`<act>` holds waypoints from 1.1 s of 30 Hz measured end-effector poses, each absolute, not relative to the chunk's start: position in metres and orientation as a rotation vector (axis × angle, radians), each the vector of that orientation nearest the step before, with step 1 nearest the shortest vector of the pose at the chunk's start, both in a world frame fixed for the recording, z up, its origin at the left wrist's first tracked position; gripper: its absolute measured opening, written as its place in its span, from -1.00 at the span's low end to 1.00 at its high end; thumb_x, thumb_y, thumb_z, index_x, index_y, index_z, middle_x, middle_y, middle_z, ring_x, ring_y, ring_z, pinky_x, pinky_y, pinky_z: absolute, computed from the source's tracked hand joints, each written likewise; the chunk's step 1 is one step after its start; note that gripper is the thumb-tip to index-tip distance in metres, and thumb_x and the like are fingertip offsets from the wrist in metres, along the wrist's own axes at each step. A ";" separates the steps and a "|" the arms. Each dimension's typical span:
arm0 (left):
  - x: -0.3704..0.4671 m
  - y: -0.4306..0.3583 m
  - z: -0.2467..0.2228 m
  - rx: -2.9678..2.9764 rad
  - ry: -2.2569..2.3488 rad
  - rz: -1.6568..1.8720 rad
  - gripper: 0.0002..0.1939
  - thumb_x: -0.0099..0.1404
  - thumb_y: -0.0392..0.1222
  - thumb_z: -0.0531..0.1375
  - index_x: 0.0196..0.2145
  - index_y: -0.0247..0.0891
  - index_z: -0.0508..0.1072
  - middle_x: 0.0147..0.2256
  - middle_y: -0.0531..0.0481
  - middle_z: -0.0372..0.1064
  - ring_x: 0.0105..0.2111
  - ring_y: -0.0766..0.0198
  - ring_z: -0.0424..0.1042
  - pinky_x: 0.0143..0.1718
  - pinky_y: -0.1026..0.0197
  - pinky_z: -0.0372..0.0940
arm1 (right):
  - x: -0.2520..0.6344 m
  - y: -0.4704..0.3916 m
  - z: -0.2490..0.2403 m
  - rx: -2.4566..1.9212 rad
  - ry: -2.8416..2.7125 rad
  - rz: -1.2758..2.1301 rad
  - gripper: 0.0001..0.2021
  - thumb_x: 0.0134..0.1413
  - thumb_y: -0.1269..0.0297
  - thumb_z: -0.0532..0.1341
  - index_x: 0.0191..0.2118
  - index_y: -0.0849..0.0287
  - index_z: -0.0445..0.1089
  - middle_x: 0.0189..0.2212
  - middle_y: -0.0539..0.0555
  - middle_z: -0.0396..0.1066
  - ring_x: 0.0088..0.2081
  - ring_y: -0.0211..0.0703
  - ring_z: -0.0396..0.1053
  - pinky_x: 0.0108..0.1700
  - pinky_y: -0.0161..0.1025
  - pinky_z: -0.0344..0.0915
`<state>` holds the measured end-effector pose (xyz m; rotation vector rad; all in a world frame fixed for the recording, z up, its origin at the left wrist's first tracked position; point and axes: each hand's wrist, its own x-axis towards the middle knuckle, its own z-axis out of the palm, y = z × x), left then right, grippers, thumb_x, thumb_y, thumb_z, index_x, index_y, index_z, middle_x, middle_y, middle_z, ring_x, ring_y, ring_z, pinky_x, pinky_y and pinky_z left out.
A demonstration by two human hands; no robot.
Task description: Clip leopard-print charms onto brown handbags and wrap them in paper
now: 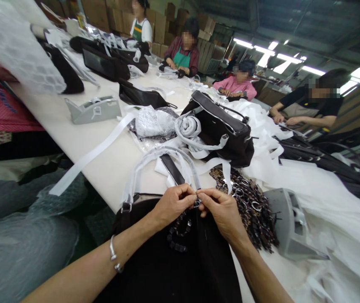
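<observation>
In front of me is a large dark handbag [167, 261] with its handles [134, 176] wrapped in pale plastic. My left hand [175, 204] and my right hand [219, 210] meet at the base of the right end of a handle. Fingers of both hands pinch a small metal ring clasp [197, 203]. A dark beaded charm [180, 240] hangs below my fingers against the bag. How the clasp joins the handle is hidden by my fingertips. A dark strap piece [172, 169] lies just beyond the hands.
To the right lie a heap of beaded charms [252, 206] and a grey tape dispenser [289, 223]. Another dispenser [94, 109] stands at the left. Farther off are a dark handbag [220, 126], white paper strips and several people at the table [100, 168].
</observation>
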<state>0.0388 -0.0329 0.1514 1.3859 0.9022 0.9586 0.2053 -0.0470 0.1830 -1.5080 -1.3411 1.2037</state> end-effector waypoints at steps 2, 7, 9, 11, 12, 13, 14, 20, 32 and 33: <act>0.038 -0.033 0.152 1.420 0.912 0.956 -0.84 0.30 -0.15 0.15 -0.37 -0.29 0.41 -0.49 0.10 0.35 -0.47 0.35 0.32 -0.37 0.32 0.20 | 0.205 -0.048 0.183 -1.514 -1.383 1.176 -0.74 0.00 0.11 0.33 -0.28 0.21 0.54 -0.58 0.01 0.44 -0.61 -0.27 0.35 -0.55 -0.33 0.31; 0.033 -0.034 0.154 1.723 0.979 0.957 -0.86 0.30 -0.25 0.13 -0.41 -0.26 0.43 -0.45 0.08 0.38 -0.40 0.32 0.35 -0.31 0.30 0.19 | 0.209 -0.048 0.186 -1.491 -1.659 0.981 -0.83 0.09 0.16 0.28 -0.34 0.14 0.54 -0.42 0.06 0.49 -0.53 -0.20 0.41 -0.51 -0.27 0.35; 0.031 -0.034 0.155 1.855 0.989 0.946 -0.86 0.30 -0.29 0.12 -0.40 -0.24 0.44 -0.42 0.08 0.40 -0.37 0.30 0.37 -0.27 0.28 0.19 | 0.210 -0.046 0.189 -1.472 -1.880 0.809 -0.86 0.14 0.23 0.24 -0.36 0.11 0.53 -0.44 0.05 0.48 -0.47 -0.17 0.42 -0.41 -0.25 0.36; 0.031 -0.034 0.154 1.926 0.996 0.933 -0.86 0.30 -0.31 0.11 -0.39 -0.22 0.44 -0.41 0.07 0.41 -0.35 0.29 0.38 -0.25 0.28 0.19 | 0.210 -0.046 0.193 -1.440 -2.070 0.633 -0.86 0.15 0.30 0.22 -0.37 0.09 0.52 -0.48 0.04 0.45 -0.43 -0.16 0.42 -0.32 -0.23 0.34; 0.031 -0.035 0.153 1.942 1.002 0.930 -0.86 0.30 -0.31 0.11 -0.38 -0.22 0.44 -0.41 0.07 0.41 -0.34 0.29 0.39 -0.25 0.28 0.20 | 0.210 -0.045 0.195 -1.426 -2.132 0.574 -0.86 0.14 0.33 0.22 -0.38 0.09 0.52 -0.49 0.04 0.45 -0.41 -0.15 0.42 -0.29 -0.22 0.32; 0.031 -0.036 0.152 1.953 1.009 0.927 -0.85 0.31 -0.31 0.10 -0.38 -0.22 0.43 -0.41 0.07 0.41 -0.34 0.29 0.39 -0.25 0.28 0.20 | 0.209 -0.046 0.196 -1.419 -2.167 0.540 -0.86 0.14 0.34 0.21 -0.38 0.09 0.52 -0.49 0.04 0.45 -0.41 -0.15 0.42 -0.28 -0.22 0.31; 0.031 -0.037 0.150 1.963 1.016 0.925 -0.85 0.32 -0.30 0.10 -0.38 -0.22 0.43 -0.40 0.06 0.41 -0.34 0.29 0.40 -0.24 0.28 0.20 | 0.209 -0.046 0.197 -1.420 -2.182 0.525 -0.86 0.14 0.36 0.21 -0.39 0.09 0.52 -0.49 0.04 0.45 -0.41 -0.15 0.42 -0.28 -0.22 0.31; 0.033 -0.036 0.142 2.131 1.038 0.872 -0.84 0.36 -0.24 0.09 -0.34 -0.21 0.44 -0.37 0.02 0.43 -0.31 0.24 0.39 -0.19 0.22 0.20 | 0.211 -0.043 0.186 -1.577 -1.980 0.862 -0.90 0.06 0.33 0.25 -0.43 0.13 0.51 -0.54 0.02 0.46 -0.55 -0.21 0.38 -0.42 -0.25 0.31; 0.033 -0.045 0.147 2.354 1.344 0.384 -0.81 0.23 -0.13 0.21 -0.21 -0.22 0.41 -0.24 -0.08 0.39 -0.18 0.05 0.37 -0.14 0.07 0.22 | 0.221 -0.095 0.181 -1.475 -1.396 1.241 -0.90 -0.01 0.30 0.31 -0.33 0.16 0.53 -0.50 -0.03 0.47 -0.47 -0.26 0.40 -0.40 -0.34 0.33; 0.034 -0.046 0.147 2.398 1.371 0.317 -0.85 0.24 -0.16 0.18 -0.22 -0.22 0.41 -0.24 -0.08 0.39 -0.18 0.05 0.38 -0.14 0.07 0.22 | 0.226 -0.102 0.184 -1.478 -1.446 1.215 -0.92 0.01 0.32 0.30 -0.34 0.16 0.53 -0.50 -0.03 0.46 -0.47 -0.27 0.39 -0.40 -0.35 0.32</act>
